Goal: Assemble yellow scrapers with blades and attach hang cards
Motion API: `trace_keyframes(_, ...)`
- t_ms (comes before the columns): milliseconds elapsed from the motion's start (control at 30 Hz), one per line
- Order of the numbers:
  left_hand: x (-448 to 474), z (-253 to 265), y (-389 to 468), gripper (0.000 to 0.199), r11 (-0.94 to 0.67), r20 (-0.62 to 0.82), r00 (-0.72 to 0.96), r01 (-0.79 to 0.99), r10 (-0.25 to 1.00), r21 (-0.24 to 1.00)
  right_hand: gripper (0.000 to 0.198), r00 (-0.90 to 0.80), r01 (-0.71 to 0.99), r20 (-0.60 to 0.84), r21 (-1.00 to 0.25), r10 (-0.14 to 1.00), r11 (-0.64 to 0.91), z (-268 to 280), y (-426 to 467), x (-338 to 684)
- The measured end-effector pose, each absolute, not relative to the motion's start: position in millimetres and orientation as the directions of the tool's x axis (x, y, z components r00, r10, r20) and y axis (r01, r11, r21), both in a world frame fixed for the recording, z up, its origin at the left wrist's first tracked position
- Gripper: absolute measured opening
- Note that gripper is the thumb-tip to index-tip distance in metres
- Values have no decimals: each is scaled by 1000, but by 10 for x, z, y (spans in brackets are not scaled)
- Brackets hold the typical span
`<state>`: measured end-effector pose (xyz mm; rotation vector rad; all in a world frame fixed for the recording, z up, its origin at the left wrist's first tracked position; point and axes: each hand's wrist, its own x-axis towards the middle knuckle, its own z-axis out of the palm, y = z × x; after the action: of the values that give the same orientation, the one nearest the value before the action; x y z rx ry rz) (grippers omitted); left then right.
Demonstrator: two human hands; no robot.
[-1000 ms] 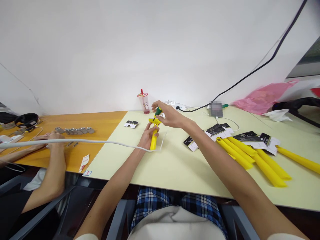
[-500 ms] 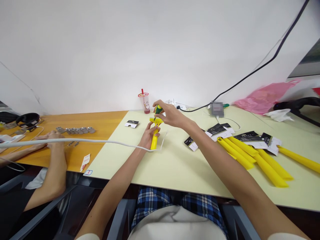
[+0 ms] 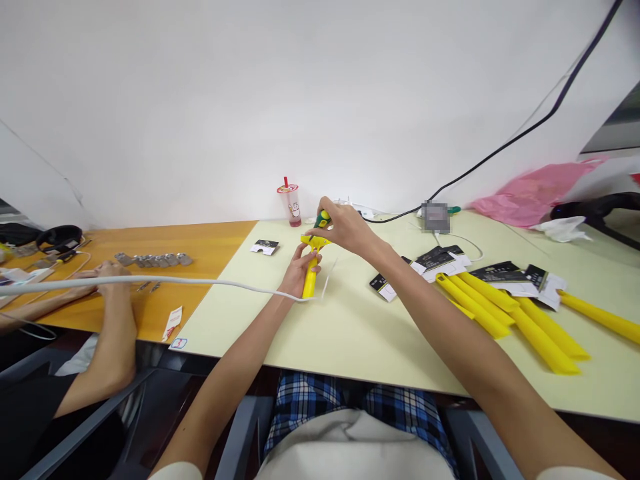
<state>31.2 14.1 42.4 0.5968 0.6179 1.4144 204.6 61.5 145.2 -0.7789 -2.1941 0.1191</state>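
Observation:
My left hand is closed round the handle of a yellow T-shaped scraper, holding it upright with its wide head on top. Above that head, the fingers of my right hand wrap round a screwdriver with a green and yellow handle. It leans, pointing down at the scraper's head. Its tip is too small to make out. Behind the hands stands a clear cup with a red straw. A black and white card lies to the left.
Several yellow handles and black and white cards lie at the right. A pink plastic bag rests by the wall. A white cable crosses in front. On the orange table, a co-worker's hand is near several metal pieces.
My right hand has shifted slightly to the right, and the screwdriver leans more. The left hand keeps its hold on the scraper. The whole view has moved a little.

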Motion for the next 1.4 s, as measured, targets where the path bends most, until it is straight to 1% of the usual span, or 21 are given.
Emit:
trace_keyframes(133,278,386,167,57,39,-20,36,-701,999,712,46,-483,609,593,-301,644,734,1492,594,2058)
trace_keyframes(233,261,363,181,58,31,-11,34,-686,999,727,47,-485,629,570,-298,663,717,1510,582,2067)
trace_keyframes(367,255,344,201,55,54,-34,42,-688,999,724,44,-486,644,547,-304,682,702,1507,585,2069)
trace_keyframes(533,228,370,219,52,25,-33,1,-676,999,737,32,-533,626,543,-264,649,734,1523,615,2103)
trace_keyframes(633,207,409,205,50,19,-31,-6,-683,999,730,34,-511,640,572,-244,641,728,1569,624,2167)
trace_keyframes(767,209,457,160,48,29,-3,38,-708,999,706,37,-480,664,592,-238,648,709,1614,655,2273)
trace_keyframes(933,230,491,114,45,23,20,53,-702,998,711,38,-463,684,579,-248,671,686,1631,699,2351)
trace_keyframes(1400,243,515,96,48,28,11,50,-707,999,707,36,-477,693,554,-241,683,679,1610,699,2318)
